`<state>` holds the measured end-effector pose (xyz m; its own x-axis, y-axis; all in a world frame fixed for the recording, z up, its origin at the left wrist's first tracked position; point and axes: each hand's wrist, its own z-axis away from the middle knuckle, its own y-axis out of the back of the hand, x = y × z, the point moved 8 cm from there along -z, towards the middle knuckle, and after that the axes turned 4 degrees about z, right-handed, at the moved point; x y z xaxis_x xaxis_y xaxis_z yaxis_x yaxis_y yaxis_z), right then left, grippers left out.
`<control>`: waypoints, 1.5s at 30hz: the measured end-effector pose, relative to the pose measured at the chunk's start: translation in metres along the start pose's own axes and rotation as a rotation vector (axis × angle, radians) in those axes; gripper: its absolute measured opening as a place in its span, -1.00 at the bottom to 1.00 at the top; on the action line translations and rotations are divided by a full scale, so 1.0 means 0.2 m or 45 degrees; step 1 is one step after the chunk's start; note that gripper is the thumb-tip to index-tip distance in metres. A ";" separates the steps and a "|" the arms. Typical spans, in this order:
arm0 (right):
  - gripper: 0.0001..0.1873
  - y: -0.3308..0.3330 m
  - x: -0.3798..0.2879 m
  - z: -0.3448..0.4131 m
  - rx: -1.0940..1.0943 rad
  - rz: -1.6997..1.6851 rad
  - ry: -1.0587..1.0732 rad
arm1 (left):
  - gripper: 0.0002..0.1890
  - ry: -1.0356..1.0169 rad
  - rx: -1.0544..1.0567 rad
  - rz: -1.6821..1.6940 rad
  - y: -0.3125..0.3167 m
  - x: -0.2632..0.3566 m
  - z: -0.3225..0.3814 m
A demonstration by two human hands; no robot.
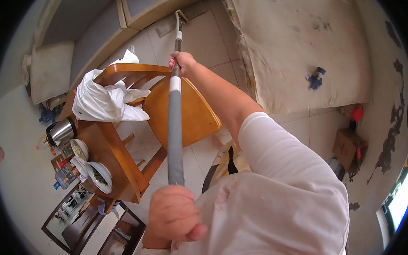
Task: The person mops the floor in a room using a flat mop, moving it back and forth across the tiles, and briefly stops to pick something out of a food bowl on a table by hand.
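Note:
A long flat mop with a grey handle [175, 135] runs from near my body out across the tiled floor. My left hand [175, 214] is closed in a fist around the handle's near end. Farther along, my right hand [184, 63] grips the darker metal part of the pole, its arm stretched forward. The flat mop head [168, 29] rests on the floor tiles [200, 35] by the base of a beige-edged sofa [98, 46]. Beneath the pole is a wooden chair seat [186, 111]. White cloth [103, 97] drapes over the chair's back.
To the left, a wooden table [120, 165] carries a metal kettle [62, 131], a bowl of greens [99, 178] and another bowl [79, 150]. A beige padded surface [289, 48] fills the upper right, with a small blue item [315, 80] on it. A cardboard box [350, 148] stands near the right wall.

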<state>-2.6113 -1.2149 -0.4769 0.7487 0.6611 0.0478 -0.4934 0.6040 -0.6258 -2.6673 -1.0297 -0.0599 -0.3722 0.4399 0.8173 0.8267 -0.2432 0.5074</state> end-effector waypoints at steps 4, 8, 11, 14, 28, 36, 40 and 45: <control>-0.89 -0.01 0.10 0.08 -0.136 0.250 -0.018 | -0.78 0.044 -0.140 0.063 0.03 0.09 -0.07; -0.86 0.01 0.31 0.49 -0.165 0.306 -0.059 | -0.77 -0.010 -0.013 0.189 0.20 0.27 -0.11; -0.86 0.05 0.46 0.75 -0.044 0.297 -0.169 | -0.76 -0.138 0.166 0.396 0.39 0.39 -0.05; -0.86 0.04 0.50 0.75 -0.025 0.171 -0.216 | -0.75 -0.276 0.254 0.597 0.53 0.48 0.01; -0.90 0.06 0.25 0.43 -0.132 0.337 -0.013 | -0.72 -0.039 0.225 0.147 0.25 0.34 0.08; -0.89 0.31 0.54 0.97 -0.003 0.323 -0.167 | -0.69 -0.161 -0.500 0.801 0.40 0.65 0.32; -0.49 0.39 0.48 1.05 -0.065 1.730 -0.457 | -0.64 -0.104 -0.393 0.850 0.37 0.70 0.52; -0.65 -0.43 -0.10 0.82 0.079 2.687 1.577 | -0.64 -0.254 0.083 0.991 0.48 0.61 0.69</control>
<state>-2.6554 -1.2070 -0.2960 -0.7317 -0.2878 -0.6178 -0.5888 -0.1897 0.7857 -2.5740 -0.8802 0.0504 0.3981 0.3126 0.8625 0.8430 -0.4954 -0.2095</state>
